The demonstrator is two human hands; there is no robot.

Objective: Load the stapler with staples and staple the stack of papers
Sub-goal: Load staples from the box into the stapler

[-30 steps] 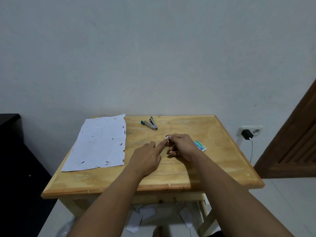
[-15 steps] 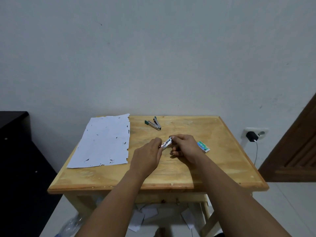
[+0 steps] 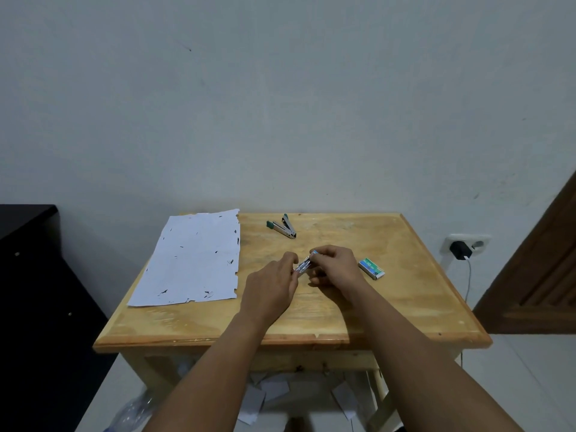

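Single head-worn wide-angle view, looking forward and down from the near edge of the wooden table [image 3: 405, 294], close above it, facing the wall [image 3: 280, 104] behind its far edge.

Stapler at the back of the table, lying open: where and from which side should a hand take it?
Take the stapler by its closed hinge end, the tip nearest the hands, coming from above and the front. Its two arms splay apart toward the wall in a V, green-tipped ends far from each other, so only near the joint could one grip likely span both. Nothing crowds it.
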